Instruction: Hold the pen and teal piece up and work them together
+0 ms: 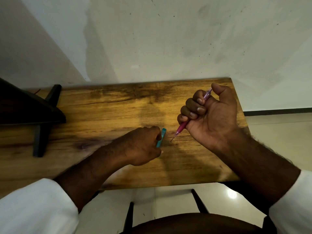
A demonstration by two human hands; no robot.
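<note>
My right hand (212, 115) grips a pink mechanical pencil (181, 127) in a fist, thumb on its upper end. The pencil points down and left, and a thin lead sticks out of its tip just above the wooden table (109, 112). My left hand (141, 146) rests on the table and holds a small teal case (161, 137) between its fingers. The case stands a short way left of the pencil tip. Both sleeves are white.
A dark shelf or stand (33, 114) with black legs occupies the table's left end. The table's far edge meets a pale wall (168, 39). Below the near edge are black table legs (199, 201), a dark round seat (194, 223) and a shiny tiled floor.
</note>
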